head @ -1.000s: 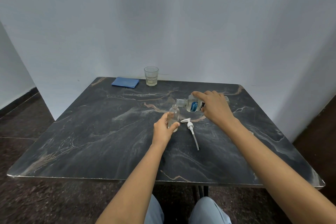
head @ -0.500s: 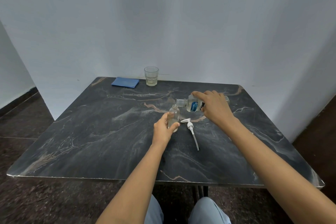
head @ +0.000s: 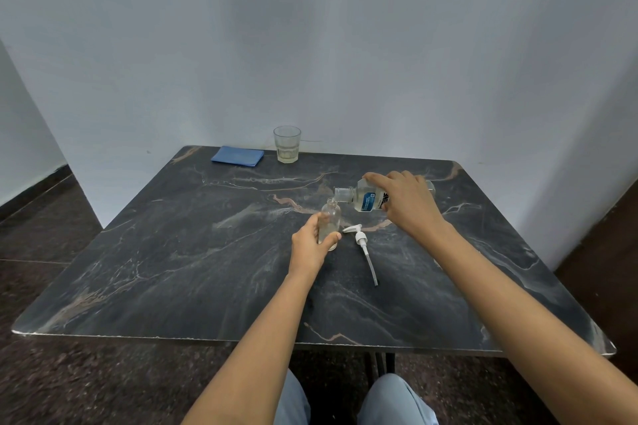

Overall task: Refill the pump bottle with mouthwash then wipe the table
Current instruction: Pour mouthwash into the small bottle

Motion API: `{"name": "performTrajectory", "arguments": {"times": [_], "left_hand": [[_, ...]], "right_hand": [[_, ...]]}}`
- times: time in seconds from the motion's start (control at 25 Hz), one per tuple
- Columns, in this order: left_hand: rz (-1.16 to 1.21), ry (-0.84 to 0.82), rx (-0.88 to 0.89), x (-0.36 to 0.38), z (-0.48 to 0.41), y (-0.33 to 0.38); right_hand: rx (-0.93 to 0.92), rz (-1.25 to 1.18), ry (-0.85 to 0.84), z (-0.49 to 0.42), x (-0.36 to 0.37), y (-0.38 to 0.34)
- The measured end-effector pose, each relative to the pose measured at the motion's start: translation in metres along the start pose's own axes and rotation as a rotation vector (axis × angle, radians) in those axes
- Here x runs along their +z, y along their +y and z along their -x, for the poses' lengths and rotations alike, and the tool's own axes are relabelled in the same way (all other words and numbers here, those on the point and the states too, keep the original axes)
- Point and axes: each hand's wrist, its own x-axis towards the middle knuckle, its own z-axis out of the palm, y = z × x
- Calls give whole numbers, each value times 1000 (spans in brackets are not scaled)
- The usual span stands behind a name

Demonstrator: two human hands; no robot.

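A small clear pump bottle (head: 331, 216) stands upright on the dark marble table (head: 193, 252), uncapped, with my left hand (head: 312, 245) wrapped around its lower half. My right hand (head: 407, 203) grips a clear mouthwash bottle (head: 362, 198) with a blue label, tipped on its side so its open neck sits just above the pump bottle's mouth. The white pump head (head: 362, 245) with its long tube lies flat on the table just right of the small bottle. A folded blue cloth (head: 237, 156) rests at the far edge.
A glass tumbler (head: 287, 144) with a little pale liquid stands at the back next to the cloth. White walls close off the far and right sides. My knees show below the table's near edge.
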Motion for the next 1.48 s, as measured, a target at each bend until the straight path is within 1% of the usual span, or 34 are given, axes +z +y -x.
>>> {"name": "performTrajectory", "arguments": {"times": [1.48], "left_hand": [[5, -12, 0, -1, 1, 1]], "right_hand": [[-20, 49, 9, -3, -1, -1]]}}
